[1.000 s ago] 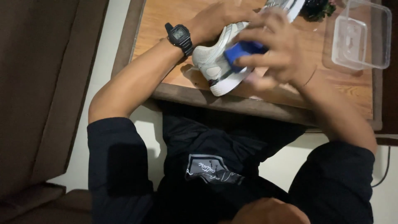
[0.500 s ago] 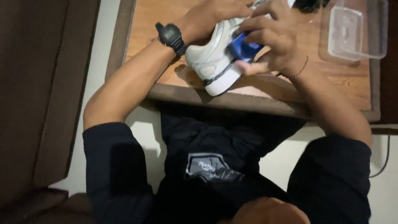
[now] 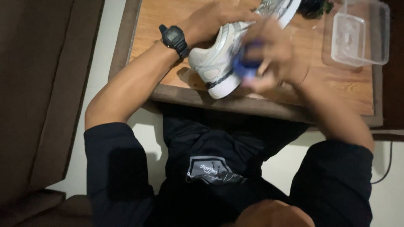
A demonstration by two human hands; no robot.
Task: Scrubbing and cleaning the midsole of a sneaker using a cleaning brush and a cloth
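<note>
Since a second earlier, the right hand (image 3: pixel 271 56) had blurred across the white-and-grey sneaker (image 3: pixel 223 56), fingers curled round a blue brush-like object (image 3: pixel 244 67) whose exact kind could not be told. Left hand (image 3: pixel 212 19), at eleven o'clock, gripped the shoe's upper, steadying it on the wooden table (image 3: pixel 160 29). Scrubbing looked midway along the side. At two o'clock sat a clear plastic container (image 3: pixel 357 35).

L hand (image 3: pixel 214 19), R hand (image 3: pixel 269 59); both clenched
</note>
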